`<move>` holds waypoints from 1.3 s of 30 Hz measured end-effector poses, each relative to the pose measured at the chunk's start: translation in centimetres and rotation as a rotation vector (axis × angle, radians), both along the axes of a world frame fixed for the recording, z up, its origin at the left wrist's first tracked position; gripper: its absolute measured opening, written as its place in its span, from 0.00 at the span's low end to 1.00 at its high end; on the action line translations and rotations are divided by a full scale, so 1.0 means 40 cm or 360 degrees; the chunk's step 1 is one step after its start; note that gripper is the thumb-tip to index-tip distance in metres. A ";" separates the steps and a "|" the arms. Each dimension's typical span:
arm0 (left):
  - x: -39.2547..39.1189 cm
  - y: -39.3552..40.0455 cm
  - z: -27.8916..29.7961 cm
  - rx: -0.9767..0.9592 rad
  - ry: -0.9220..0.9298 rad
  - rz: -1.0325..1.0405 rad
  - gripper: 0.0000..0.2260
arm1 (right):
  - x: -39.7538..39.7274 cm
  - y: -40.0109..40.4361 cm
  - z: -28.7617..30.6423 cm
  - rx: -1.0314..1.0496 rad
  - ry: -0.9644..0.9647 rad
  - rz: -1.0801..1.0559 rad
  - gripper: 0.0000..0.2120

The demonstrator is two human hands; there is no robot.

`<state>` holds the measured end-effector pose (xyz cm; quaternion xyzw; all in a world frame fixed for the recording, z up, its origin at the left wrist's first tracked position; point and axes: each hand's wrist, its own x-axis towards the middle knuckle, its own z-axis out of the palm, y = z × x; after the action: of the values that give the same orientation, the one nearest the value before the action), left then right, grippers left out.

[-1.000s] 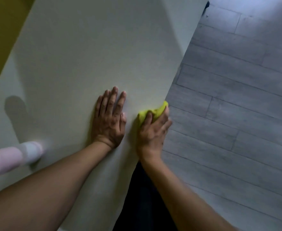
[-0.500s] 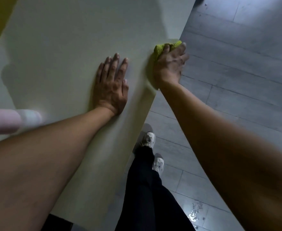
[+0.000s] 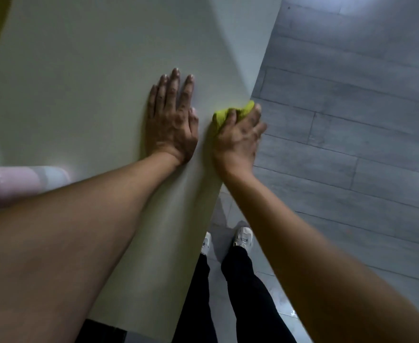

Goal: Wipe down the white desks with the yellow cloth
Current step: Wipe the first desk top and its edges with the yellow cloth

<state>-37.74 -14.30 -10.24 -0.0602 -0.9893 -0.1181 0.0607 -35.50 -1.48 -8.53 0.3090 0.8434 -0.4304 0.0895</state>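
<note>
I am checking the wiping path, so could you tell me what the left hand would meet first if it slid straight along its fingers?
Only bare white desk lies ahead of the left hand; the way looks free within the picture.

Flat off-white desk top (image 3: 84,82), plain, no pattern. Bunched yellow-green cloth (image 3: 224,115); grey wood-grain plank floor (image 3: 351,107) with darker seams. Glossy pale pink bottle (image 3: 8,184) with whitish end; black trousers (image 3: 248,293), white sneakers (image 3: 243,237).
</note>
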 end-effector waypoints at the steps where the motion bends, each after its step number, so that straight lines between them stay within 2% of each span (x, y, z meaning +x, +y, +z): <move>1: 0.001 0.000 -0.002 0.0015 -0.0003 -0.0005 0.28 | -0.040 0.011 -0.003 0.0034 0.0025 -0.0018 0.30; 7: 0.058 -0.025 0.011 0.0083 0.0031 -0.0068 0.25 | -0.125 0.030 -0.046 0.0201 0.0163 -0.0017 0.28; 10: 0.243 -0.082 0.032 0.0112 -0.0041 -0.0212 0.25 | -0.126 0.031 -0.048 0.0225 0.0149 -0.0038 0.29; 13: 0.476 -0.189 0.045 0.0050 -0.0155 -0.0223 0.26 | -0.116 0.029 -0.035 0.0250 0.0154 -0.0020 0.29; 16: 0.595 -0.269 0.036 -0.0058 -0.0184 -0.0299 0.27 | -0.062 0.008 -0.030 0.0286 0.0165 -0.0018 0.29; 19: 0.600 -0.277 0.032 -0.0080 -0.0174 -0.0314 0.28 | 0.088 -0.053 -0.033 0.0272 0.0140 -0.0060 0.29; 25: 0.602 -0.275 0.020 -0.0095 -0.0138 -0.0318 0.29 | 0.588 -0.231 -0.002 0.0152 0.0165 -0.0126 0.28; 28: 0.598 -0.271 0.017 -0.0095 -0.0128 -0.0317 0.29 | 0.718 -0.262 0.025 0.0102 0.0063 -0.0102 0.29; 31: 0.597 -0.271 0.014 -0.0102 -0.0124 -0.0326 0.29 | 0.636 -0.238 0.024 0.0047 0.0037 -0.0130 0.28; 36: 0.599 -0.266 0.013 -0.0102 -0.0085 -0.0295 0.27 | 0.324 -0.136 -0.006 0.0153 0.0052 -0.0143 0.29; 39: 0.597 -0.271 0.011 -0.0116 -0.0070 -0.0303 0.27 | 0.266 -0.114 -0.010 0.0186 0.0040 -0.0108 0.30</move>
<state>-13.86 -25.13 -9.78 -0.1535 -0.9839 -0.0885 0.0254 -24.84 -6.05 -8.93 0.3367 0.8571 -0.3871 0.0461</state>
